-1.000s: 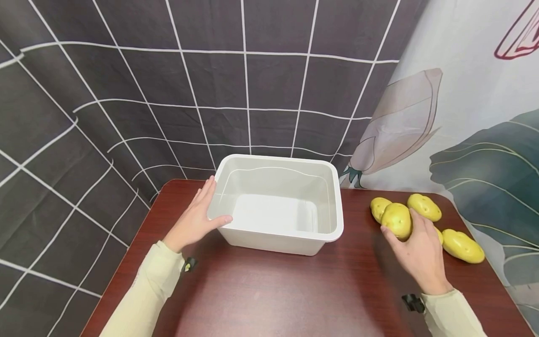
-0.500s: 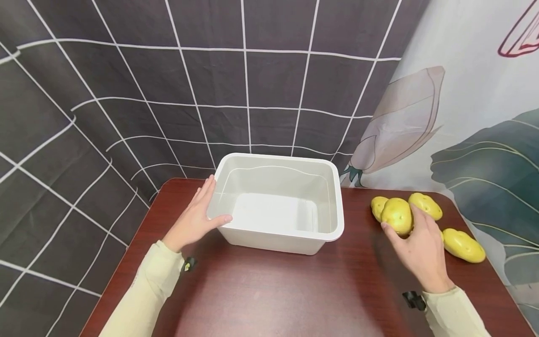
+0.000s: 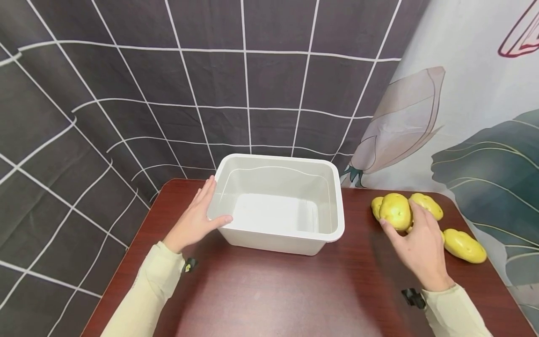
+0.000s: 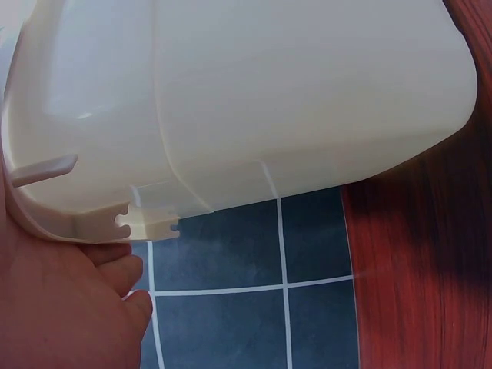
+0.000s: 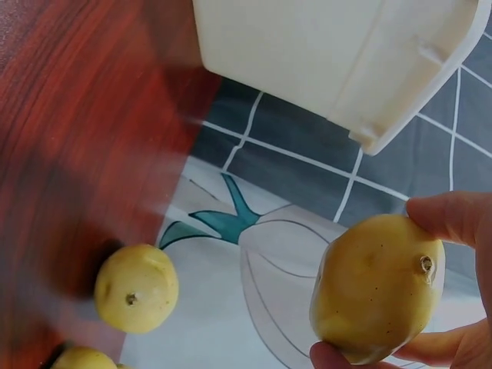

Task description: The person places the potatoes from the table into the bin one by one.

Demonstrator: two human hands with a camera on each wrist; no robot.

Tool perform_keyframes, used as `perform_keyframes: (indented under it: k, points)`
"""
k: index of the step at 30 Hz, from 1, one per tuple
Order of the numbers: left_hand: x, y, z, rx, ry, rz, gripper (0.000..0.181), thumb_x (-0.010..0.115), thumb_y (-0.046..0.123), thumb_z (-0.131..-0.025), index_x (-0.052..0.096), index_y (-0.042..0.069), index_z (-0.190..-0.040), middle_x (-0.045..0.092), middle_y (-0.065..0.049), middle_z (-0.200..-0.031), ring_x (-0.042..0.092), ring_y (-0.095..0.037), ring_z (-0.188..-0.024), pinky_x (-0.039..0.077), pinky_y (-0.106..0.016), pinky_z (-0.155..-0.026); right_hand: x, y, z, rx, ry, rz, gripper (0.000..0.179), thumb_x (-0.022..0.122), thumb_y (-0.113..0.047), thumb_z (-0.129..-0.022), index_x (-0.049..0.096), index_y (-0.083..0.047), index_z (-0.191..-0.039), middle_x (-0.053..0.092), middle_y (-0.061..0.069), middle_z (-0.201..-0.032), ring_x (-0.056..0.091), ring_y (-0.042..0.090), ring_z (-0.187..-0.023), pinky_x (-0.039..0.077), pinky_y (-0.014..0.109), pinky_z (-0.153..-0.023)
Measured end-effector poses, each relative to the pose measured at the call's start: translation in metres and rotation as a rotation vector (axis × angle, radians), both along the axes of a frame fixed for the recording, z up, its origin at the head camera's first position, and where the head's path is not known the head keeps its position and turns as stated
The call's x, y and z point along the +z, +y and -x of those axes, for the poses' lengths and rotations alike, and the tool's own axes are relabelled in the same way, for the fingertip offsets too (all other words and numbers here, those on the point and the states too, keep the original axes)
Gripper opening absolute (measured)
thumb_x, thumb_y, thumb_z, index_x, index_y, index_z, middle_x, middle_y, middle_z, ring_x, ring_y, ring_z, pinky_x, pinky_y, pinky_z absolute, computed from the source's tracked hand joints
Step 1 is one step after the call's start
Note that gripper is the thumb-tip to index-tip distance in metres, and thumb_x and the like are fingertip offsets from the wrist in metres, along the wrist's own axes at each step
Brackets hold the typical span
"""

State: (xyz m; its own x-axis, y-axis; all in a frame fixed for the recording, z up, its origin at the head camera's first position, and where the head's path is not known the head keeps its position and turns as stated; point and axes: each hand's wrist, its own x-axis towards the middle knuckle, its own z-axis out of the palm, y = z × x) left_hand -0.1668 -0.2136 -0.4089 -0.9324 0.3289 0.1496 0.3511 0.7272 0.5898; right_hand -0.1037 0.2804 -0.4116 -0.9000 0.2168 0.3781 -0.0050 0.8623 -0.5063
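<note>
My right hand (image 3: 425, 248) grips a yellow potato (image 3: 396, 211) between thumb and fingers, at the right side of the table. In the right wrist view this potato (image 5: 377, 288) hangs above the tabletop, with a small dark eye near one end. My left hand (image 3: 195, 217) rests on the left end of a white plastic bin (image 3: 273, 241), fingers straight along the side rim, thumb on the front rim. The left wrist view has the left hand's fingers (image 4: 119, 269) against the outside of the bin under its rim. No potato lies inside the bin.
Around the right hand lie more potatoes: one behind the held one (image 5: 137, 288), one farther back (image 3: 427, 206), one to the right (image 3: 464, 246), and another mostly hidden by the hand. A dark gridded curtain (image 3: 278, 79) and a pale printed one (image 3: 471, 117) stand behind the reddish-brown table (image 3: 261, 299).
The gripped potato has risen slightly and moved a little left and back, covering more of the potato behind it. The left hand and the bin stay where they were.
</note>
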Motion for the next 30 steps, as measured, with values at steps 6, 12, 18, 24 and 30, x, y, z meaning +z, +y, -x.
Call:
perform_keyframes:
  k: [6,12,18,24,30]
  points:
    - [-0.001,-0.001,0.000,-0.003,0.002,0.002,0.108,0.073,0.052,-0.088,0.011,0.003,-0.161,0.004,-0.007,-0.169,0.006,-0.029,-0.154,0.008,-0.048,-0.123,0.003,-0.004,0.000,0.004,0.006,0.004,0.077,0.076,-0.032,-0.086,0.043,0.005,-0.146,0.048,0.034,-0.135,0.044,0.051,-0.121,0.034,0.070,-0.092]
    - [-0.002,-0.001,0.000,-0.004,0.005,0.000,0.108,0.073,0.051,-0.088,0.011,0.002,-0.161,0.004,-0.008,-0.169,0.006,-0.029,-0.154,0.008,-0.047,-0.123,0.006,-0.006,0.000,0.007,0.014,0.020,0.079,0.075,-0.032,-0.087,0.042,0.004,-0.148,0.046,0.033,-0.141,0.042,0.051,-0.126,0.033,0.071,-0.096]
    - [-0.002,-0.001,0.000,-0.006,0.020,-0.003,0.107,0.073,0.050,-0.088,0.012,0.001,-0.160,0.006,-0.012,-0.168,0.007,-0.029,-0.154,0.009,-0.047,-0.123,0.010,-0.009,-0.001,0.015,0.027,0.031,0.078,0.076,-0.031,-0.086,0.043,0.001,-0.149,0.046,0.030,-0.143,0.042,0.049,-0.128,0.034,0.071,-0.097]
    - [-0.003,-0.001,0.001,-0.011,0.024,0.002,0.105,0.073,0.048,-0.089,0.012,0.000,-0.160,0.007,-0.013,-0.168,0.007,-0.029,-0.154,0.009,-0.047,-0.123,0.013,-0.014,-0.002,0.030,0.066,0.026,0.078,0.078,-0.029,-0.084,0.045,0.000,-0.148,0.049,0.028,-0.141,0.045,0.046,-0.127,0.037,0.070,-0.094]
    - [-0.003,0.000,0.001,-0.003,0.017,0.000,0.105,0.073,0.050,-0.089,0.012,0.001,-0.160,0.005,-0.009,-0.169,0.006,-0.029,-0.154,0.009,-0.048,-0.123,0.016,-0.017,-0.002,0.053,0.100,0.030,0.078,0.079,-0.026,-0.083,0.046,0.000,-0.148,0.051,0.029,-0.139,0.046,0.046,-0.127,0.037,0.069,-0.095]
